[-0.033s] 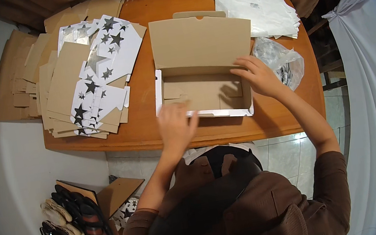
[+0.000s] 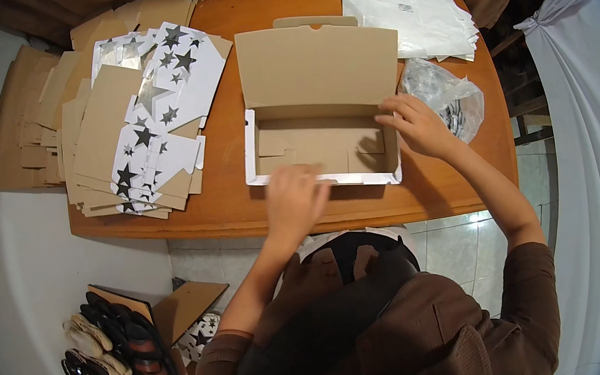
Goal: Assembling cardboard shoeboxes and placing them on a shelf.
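An open cardboard box (image 2: 320, 64) stands on the table in front of me, brown inside with white outer walls and its lid raised at the far side. My left hand (image 2: 294, 200) is at its near wall, left of the middle, with the fingers over the rim and the thumb apart; motion blurs the fingertips. Over the right wall, by the far right corner, my right hand (image 2: 418, 123) reaches with loosely stretched fingers, holding nothing that I can see. Its shadow falls on the box floor. Only folded cardboard shows inside the box.
Flat cardboard blanks (image 2: 94, 133), some white with black stars, lie stacked at the left of the wooden table (image 2: 243, 219). White sheets or bags (image 2: 398, 10) lie at the far right. A clear plastic bag (image 2: 450, 99) sits beside the box. Several sandals (image 2: 119, 354) are at lower left.
My left hand has slid a little to the right along the near wall. The right hand has stayed by the right wall, almost unmoved. The box looks the same.
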A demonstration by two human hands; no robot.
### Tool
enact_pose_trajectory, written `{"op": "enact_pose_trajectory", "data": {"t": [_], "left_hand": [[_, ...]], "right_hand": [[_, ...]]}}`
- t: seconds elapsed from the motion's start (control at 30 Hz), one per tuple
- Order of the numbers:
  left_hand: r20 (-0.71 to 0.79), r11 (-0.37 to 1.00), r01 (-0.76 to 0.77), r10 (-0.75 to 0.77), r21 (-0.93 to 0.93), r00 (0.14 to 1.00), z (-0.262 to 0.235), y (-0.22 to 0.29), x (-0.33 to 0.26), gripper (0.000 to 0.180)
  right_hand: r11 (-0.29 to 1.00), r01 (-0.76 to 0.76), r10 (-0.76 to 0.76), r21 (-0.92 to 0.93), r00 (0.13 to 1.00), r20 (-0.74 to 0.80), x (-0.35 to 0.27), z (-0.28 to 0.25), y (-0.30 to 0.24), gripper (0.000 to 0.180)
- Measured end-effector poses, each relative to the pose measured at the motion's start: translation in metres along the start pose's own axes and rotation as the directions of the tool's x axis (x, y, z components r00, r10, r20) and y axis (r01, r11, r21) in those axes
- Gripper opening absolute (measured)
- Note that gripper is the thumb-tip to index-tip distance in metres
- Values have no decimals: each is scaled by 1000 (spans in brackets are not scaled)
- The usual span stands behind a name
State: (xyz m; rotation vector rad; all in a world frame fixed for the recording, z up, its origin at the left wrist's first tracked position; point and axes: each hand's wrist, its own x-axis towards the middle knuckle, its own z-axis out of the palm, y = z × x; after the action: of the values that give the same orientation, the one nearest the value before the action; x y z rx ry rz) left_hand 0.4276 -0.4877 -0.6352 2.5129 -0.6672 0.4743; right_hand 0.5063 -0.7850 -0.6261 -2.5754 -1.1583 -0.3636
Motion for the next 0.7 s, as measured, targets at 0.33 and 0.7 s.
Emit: {"op": "enact_pose_trajectory", "data": {"t": [0.33, 0.7], "left_hand": [[39, 998, -19, 17, 56, 999, 86, 115, 2, 42], [-79, 956, 223, -211, 192, 974, 125, 132, 1, 14]], "right_hand": [[903, 423, -413, -79, 903, 122, -45, -1, 25, 34], [798, 591, -590, 116, 728, 349, -3, 14, 47, 23]]}}
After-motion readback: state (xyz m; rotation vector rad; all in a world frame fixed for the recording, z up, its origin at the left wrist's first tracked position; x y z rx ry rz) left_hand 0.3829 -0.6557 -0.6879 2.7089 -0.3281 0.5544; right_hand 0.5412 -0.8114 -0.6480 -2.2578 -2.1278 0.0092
